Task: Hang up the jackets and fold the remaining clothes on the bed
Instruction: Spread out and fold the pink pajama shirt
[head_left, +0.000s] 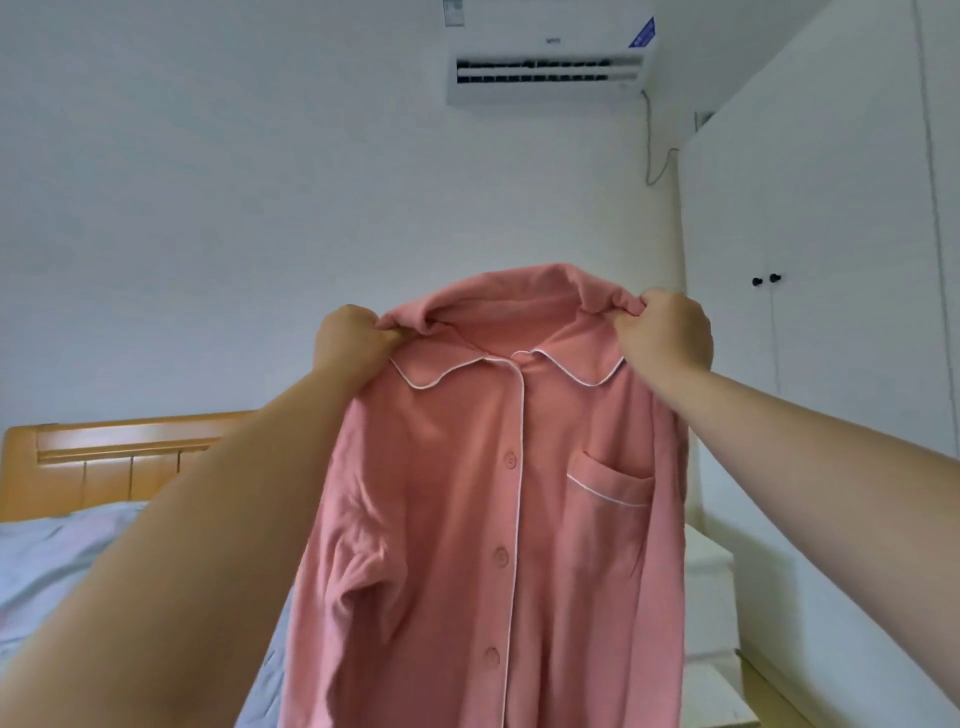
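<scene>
Above the bed (62, 561), buttoned pink shirt (467, 519) hangs (white piping).

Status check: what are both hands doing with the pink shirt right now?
Left hand and right hand each grip a shoulder. Pink pajama shirt held up, buttoned, front facing camera. Nothing in the way.

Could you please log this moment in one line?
left hand: grips pink shirt shoulder | right hand: grips other shoulder | shirt: hanging unfolded

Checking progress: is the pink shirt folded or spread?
Unfolded: left hand and right hand hold the pink shirt up by its shoulders, hanging.
</scene>
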